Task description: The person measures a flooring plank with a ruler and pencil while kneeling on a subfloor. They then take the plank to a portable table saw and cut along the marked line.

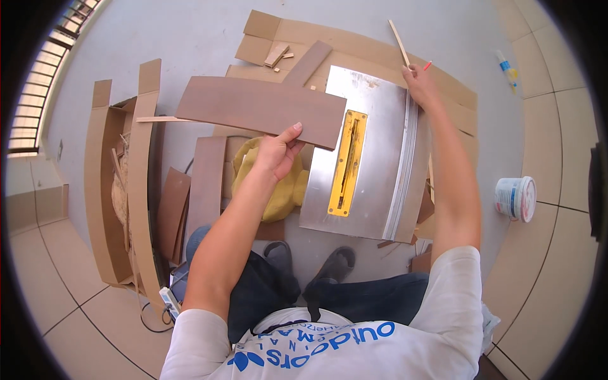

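Note:
My left hand (282,153) grips the lower edge of a long brown wood board (259,107), thumb on its upper face. The board's right end reaches over the silver table saw top (316,190), close to the yellow blade insert (348,164). My right hand (418,83) is closed at the far right edge of the saw top, beside the metal rail. A thin pale wood strip (398,41) sticks out of it, pointing away from me. A red pencil-like tip (427,65) shows by the same fingers; how it is held is partly hidden.
A long cardboard box (95,190) with wood scraps stands at left. Brown boards (206,171) lean beside it, near a yellow cloth or bag (291,196). Flattened cardboard (354,47) with small wood offcuts (276,54) lies beyond. A white bucket (515,199) sits at right.

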`<act>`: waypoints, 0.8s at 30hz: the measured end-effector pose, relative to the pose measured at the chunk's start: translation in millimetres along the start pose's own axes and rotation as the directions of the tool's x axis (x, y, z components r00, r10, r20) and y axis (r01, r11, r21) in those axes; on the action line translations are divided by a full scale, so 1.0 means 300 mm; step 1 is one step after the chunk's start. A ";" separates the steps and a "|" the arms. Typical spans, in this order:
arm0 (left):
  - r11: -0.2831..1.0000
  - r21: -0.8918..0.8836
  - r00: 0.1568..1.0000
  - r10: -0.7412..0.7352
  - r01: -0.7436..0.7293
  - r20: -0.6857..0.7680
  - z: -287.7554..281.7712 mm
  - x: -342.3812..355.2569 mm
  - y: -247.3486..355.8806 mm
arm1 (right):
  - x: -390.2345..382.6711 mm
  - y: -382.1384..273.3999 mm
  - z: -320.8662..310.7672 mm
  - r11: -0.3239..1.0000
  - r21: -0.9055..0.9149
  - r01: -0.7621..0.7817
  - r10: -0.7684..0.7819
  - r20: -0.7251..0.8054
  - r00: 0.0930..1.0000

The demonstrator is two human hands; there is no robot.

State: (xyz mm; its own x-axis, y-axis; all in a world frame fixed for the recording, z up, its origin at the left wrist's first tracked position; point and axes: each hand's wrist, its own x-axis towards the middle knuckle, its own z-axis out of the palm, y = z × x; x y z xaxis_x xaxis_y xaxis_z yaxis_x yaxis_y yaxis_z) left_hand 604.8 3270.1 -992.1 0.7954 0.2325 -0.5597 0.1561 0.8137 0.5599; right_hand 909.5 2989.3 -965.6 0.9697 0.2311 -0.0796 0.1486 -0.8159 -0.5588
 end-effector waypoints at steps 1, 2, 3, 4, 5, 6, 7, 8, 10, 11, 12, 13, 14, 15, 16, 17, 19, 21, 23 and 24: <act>1.000 -0.014 1.000 -0.025 0.025 -0.005 0.009 0.003 -0.004 | 0.048 0.012 0.014 1.000 0.002 0.001 -0.001 0.003 1.000; 0.998 -0.027 0.999 -0.052 0.052 -0.007 0.022 0.010 -0.008 | 0.090 0.028 0.019 0.987 -0.153 -0.052 0.079 0.176 0.981; 0.998 -0.027 0.999 -0.054 0.054 -0.005 0.041 0.023 -0.011 | 0.127 0.047 0.017 0.946 -0.314 -0.078 0.184 0.326 0.927; 0.999 -0.020 0.999 -0.049 0.049 0.019 0.051 0.030 -0.021 | 0.156 0.080 0.024 0.949 -0.267 -0.170 0.261 0.355 0.898; 0.999 -0.011 0.999 -0.036 0.036 0.019 0.028 0.023 -0.024 | 0.140 0.036 0.053 0.952 -0.259 -0.164 0.257 0.380 0.889; 1.000 -0.004 0.999 -0.027 0.027 -0.019 -0.009 0.005 -0.016 | 0.102 -0.087 0.065 0.921 -0.254 -0.297 0.388 0.501 0.774; 1.000 0.006 1.000 -0.014 0.014 -0.014 -0.004 0.005 -0.018 | 0.074 -0.162 0.020 0.856 -0.279 -0.435 0.512 0.577 0.637; 1.000 0.017 1.000 0.004 -0.004 -0.006 0.005 0.011 -0.019 | 0.073 -0.182 0.002 0.838 -0.316 -0.444 0.542 0.563 0.624; 0.999 0.033 1.000 0.019 -0.020 0.004 0.026 0.015 -0.027 | 0.090 -0.182 -0.009 0.849 -0.318 -0.423 0.528 0.565 0.634; 0.999 0.046 1.000 0.029 -0.029 0.005 0.036 0.015 -0.031 | 0.106 -0.163 -0.002 0.856 -0.326 -0.401 0.517 0.573 0.636; 0.998 0.047 0.999 0.034 -0.035 0.008 0.046 0.016 -0.034 | 0.119 -0.146 0.009 0.863 -0.333 -0.380 0.505 0.582 0.638; 0.998 0.047 0.999 0.039 -0.039 -0.009 0.055 0.015 -0.038 | 0.135 -0.122 0.027 0.869 -0.342 -0.357 0.494 0.591 0.637; 0.998 0.043 0.999 0.038 -0.037 -0.022 0.065 0.013 -0.049 | 0.152 -0.076 0.037 0.871 -0.357 -0.338 0.491 0.596 0.635; 0.999 0.039 0.999 0.034 -0.033 -0.016 0.072 0.016 -0.051 | 0.169 -0.032 0.046 0.868 -0.361 -0.342 0.496 0.590 0.636; 0.999 0.036 1.000 0.025 -0.025 -0.002 0.088 0.024 -0.059 | 0.200 0.043 0.044 0.901 -0.332 -0.277 0.419 0.507 0.754; 0.999 0.038 1.000 0.024 -0.024 0.002 0.089 0.030 -0.058 | 0.198 0.053 0.043 0.931 -0.306 -0.198 0.319 0.422 0.849; 0.998 0.048 0.999 0.033 -0.032 -0.018 0.075 0.033 -0.054 | 0.121 0.053 0.078 0.986 -0.121 -0.113 0.131 0.157 0.979; 0.997 0.060 0.999 0.043 -0.042 -0.022 0.081 0.036 -0.054 | 0.017 0.068 0.076 0.999 0.029 0.032 -0.026 -0.169 0.985; 0.998 0.048 0.999 0.052 -0.051 -0.013 0.108 0.043 -0.062 | -0.097 0.142 0.075 0.981 0.006 0.196 -0.169 -0.480 0.861; 0.997 0.052 0.999 0.050 -0.049 -0.020 0.097 0.042 -0.055 | -0.203 0.112 0.082 0.992 -0.024 0.127 -0.126 -0.408 0.904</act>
State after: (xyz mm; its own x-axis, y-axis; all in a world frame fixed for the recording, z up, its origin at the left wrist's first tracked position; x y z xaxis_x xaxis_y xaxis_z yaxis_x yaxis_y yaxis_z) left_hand 629.4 3244.3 -990.6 0.7903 0.2839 -0.5429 0.1471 0.7723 0.6180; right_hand 850.8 2960.8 -999.8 0.9372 0.0953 0.3355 0.2754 -0.7924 -0.5442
